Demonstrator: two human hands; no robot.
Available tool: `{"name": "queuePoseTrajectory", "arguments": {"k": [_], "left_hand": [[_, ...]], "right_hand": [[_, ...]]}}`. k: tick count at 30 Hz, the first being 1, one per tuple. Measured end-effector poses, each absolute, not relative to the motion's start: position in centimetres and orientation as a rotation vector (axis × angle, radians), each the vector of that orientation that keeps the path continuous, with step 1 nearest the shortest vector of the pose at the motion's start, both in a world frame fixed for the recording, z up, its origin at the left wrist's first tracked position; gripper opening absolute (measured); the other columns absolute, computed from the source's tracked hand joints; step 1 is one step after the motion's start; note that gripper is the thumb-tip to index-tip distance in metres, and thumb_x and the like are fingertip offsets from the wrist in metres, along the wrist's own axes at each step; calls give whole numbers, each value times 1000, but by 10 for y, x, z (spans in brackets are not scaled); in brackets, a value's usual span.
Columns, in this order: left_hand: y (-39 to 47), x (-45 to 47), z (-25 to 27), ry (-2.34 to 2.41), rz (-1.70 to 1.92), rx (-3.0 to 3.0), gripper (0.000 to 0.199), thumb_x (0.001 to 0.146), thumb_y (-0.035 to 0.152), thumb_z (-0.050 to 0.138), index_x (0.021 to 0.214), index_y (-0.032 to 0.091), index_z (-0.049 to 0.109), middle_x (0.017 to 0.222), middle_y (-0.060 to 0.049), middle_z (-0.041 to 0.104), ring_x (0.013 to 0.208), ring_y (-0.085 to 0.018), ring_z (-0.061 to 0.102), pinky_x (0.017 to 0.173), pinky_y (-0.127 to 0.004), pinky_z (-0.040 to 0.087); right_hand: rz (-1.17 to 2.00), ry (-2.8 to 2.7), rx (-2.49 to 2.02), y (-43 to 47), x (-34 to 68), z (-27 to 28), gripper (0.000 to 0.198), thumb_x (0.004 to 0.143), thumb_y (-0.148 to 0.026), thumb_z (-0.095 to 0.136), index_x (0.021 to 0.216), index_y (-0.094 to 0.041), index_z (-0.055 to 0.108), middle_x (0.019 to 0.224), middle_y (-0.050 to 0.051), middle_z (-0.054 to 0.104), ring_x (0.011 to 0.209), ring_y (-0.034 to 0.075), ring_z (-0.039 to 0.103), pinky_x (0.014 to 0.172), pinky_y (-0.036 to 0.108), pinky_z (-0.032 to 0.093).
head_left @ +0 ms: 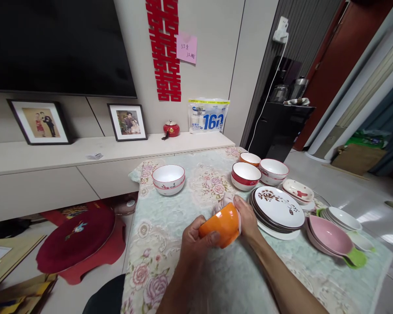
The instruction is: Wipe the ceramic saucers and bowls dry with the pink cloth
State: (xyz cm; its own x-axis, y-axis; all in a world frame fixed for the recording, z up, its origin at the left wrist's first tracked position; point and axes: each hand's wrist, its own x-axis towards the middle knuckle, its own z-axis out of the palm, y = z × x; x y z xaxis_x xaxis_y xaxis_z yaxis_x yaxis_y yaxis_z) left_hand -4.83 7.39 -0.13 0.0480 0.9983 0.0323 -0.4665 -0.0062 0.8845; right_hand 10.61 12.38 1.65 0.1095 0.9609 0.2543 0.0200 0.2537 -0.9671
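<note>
An orange bowl (220,226) is held tilted on its side above the table, its outer wall toward me. My left hand (196,237) grips its left part, thumb on the outside. A pale cloth (227,199) is bunched in my right hand (247,213), whose fingers close over it at the bowl's far right edge. The inside of the bowl is hidden. Just right of my right hand lies a stack of plates (280,207), the top one white with a brown flower pattern. Two stacked white bowls with red rims (168,179) stand at the far left of the table.
Beyond the plates stand red-and-white bowls (246,175), white bowls (274,170) and another orange bowl (249,158). At the right are pink leaf-handled dishes (330,235) and small white dishes (344,217). A flowered tablecloth (163,261) covers the table; a red stool (81,235) stands left.
</note>
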Motion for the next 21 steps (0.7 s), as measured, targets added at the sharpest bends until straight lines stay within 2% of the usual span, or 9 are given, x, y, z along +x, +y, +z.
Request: {"name": "queuePoseTrajectory", "arguments": {"k": [3, 6, 9, 11, 13, 15, 17, 19, 21], "left_hand": [[73, -46, 3, 700, 1402, 712, 31, 62, 35, 83, 71, 17, 59, 66, 3, 51, 62, -11, 45, 61, -23, 39], [74, -44, 4, 685, 1457, 641, 29, 62, 33, 84, 73, 17, 61, 68, 3, 55, 64, -12, 48, 64, -24, 42], [75, -43, 1, 676, 1491, 645, 26, 67, 32, 82, 77, 18, 62, 69, 3, 57, 63, -11, 48, 63, -23, 42], [76, -44, -1, 684, 1505, 666, 24, 70, 31, 80, 80, 18, 63, 70, 3, 58, 63, -11, 48, 63, -23, 41], [75, -45, -2, 703, 1511, 692, 23, 72, 31, 79, 79, 18, 62, 70, 3, 57, 63, -11, 47, 63, -22, 41], [74, -45, -3, 717, 1504, 720, 24, 71, 31, 80, 76, 17, 60, 68, 4, 56, 64, -11, 47, 63, -22, 40], [73, -43, -4, 730, 1474, 738, 26, 70, 31, 80, 74, 17, 58, 67, 4, 54, 64, -11, 46, 62, -22, 39], [71, -40, -5, 732, 1439, 750, 28, 70, 32, 81, 73, 17, 57, 65, 4, 52, 62, -10, 44, 60, -22, 38], [70, -37, -7, 719, 1419, 756, 31, 68, 33, 82, 71, 16, 56, 65, 5, 50, 61, -9, 42, 59, -21, 37]], "right_hand": [[986, -1079, -1146, 129, 107, 9, 43, 85, -61, 57, 69, -21, 60, 65, 1, 59, 65, 19, 52, 62, 31, 45], [731, -1201, -1195, 126, 103, 7, 39, 90, -53, 55, 71, -20, 64, 77, 4, 60, 75, 20, 54, 71, 32, 46], [350, -1385, -1165, 114, 96, 12, 29, 95, -40, 52, 91, -20, 73, 87, 6, 57, 84, 21, 55, 78, 34, 46], [199, -1509, -1111, 103, 89, 17, 27, 97, -32, 50, 108, -20, 72, 85, 5, 54, 79, 19, 54, 72, 33, 46], [88, -1674, -1039, 91, 81, 23, 27, 96, -25, 49, 116, -20, 68, 82, 5, 55, 76, 18, 53, 69, 33, 43], [-10, -1840, -966, 84, 78, 27, 23, 96, -21, 49, 108, -21, 69, 77, 3, 56, 73, 18, 52, 71, 35, 40], [-60, -1879, -935, 87, 82, 28, 18, 95, -22, 49, 90, -21, 66, 71, 1, 56, 70, 18, 50, 73, 37, 37], [4, -1735, -992, 100, 93, 27, 24, 96, -27, 47, 75, -20, 58, 69, 1, 54, 70, 18, 49, 72, 36, 37], [182, -1519, -1111, 116, 107, 22, 30, 96, -34, 46, 70, -21, 52, 73, 1, 53, 74, 18, 51, 71, 33, 39]]}}
